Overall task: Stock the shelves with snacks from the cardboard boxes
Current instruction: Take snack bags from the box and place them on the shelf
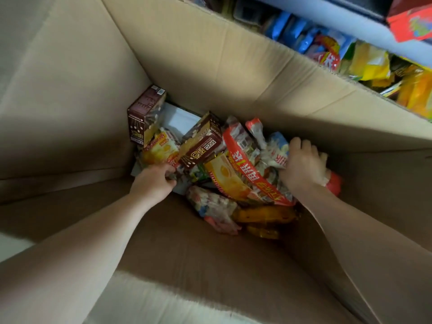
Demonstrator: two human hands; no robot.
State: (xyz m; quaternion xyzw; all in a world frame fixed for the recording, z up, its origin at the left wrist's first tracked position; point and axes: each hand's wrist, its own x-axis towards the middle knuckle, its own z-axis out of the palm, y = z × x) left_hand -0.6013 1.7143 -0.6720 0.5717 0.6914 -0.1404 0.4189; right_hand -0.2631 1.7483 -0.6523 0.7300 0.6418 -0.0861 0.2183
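The left hand (153,183) is gripping a blurry wrapper (181,183), fingertips hidden. The right hand (304,166) is clutching a half-covered clear snack bag (274,155).

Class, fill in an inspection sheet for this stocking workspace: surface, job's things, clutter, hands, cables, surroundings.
Surface: floor of a deep open cardboard box, mostly hidden by goods and arms.
Job's things: loose pile of snack packets at the box's far end; one brown carton standing in the corner, a second brown carton tilted on the pile.
Clutter: white flat item behind the cartons, kind unclear.
Hands: left hand grips packets at the pile's left edge; right hand grips a red-ended bag.
Cables: nothing seen.
Surroundings: shelf beyond the box wall, holding blue, red and yellow packs.
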